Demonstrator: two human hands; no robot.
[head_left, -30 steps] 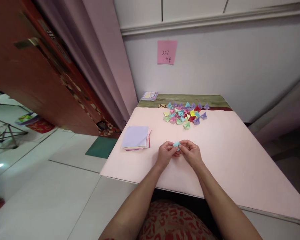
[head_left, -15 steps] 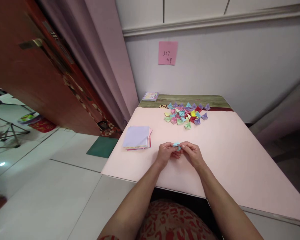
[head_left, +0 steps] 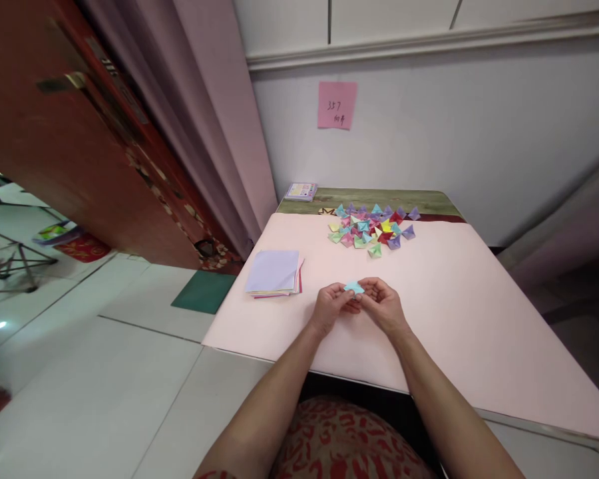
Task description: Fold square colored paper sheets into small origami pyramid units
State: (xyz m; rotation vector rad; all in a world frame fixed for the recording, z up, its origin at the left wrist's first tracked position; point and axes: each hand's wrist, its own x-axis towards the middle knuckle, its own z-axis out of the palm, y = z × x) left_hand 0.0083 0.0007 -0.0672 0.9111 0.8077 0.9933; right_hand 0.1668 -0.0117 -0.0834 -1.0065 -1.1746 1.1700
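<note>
A small folded piece of light blue paper (head_left: pixel 354 287) is pinched between my two hands, above the near middle of the table. My left hand (head_left: pixel 331 307) grips its left side, with the thumb on the near edge. My right hand (head_left: pixel 382 306) closes on its right side, the thumb also at the near edge. The fingertips beneath the paper are partly hidden. Beyond my hands lies a pile of small folded paper shapes (head_left: pixel 363 227) in blue, purple, red, green, yellow and pink. To the left is a stack of square paper sheets (head_left: pixel 273 273), pale purple on top.
The table (head_left: pixel 459 319) has a pale pink cover, with a green wood-look strip at the back. A small stack of printed packs (head_left: pixel 302 191) sits at its far left corner. A pink note (head_left: pixel 337 105) hangs on the wall. A red-brown door (head_left: pixel 104 133) stands left.
The blue paper has turned so that more of its flat face shows. My right fingers and thumb have shifted along its right side; the left hand is nearly still.
</note>
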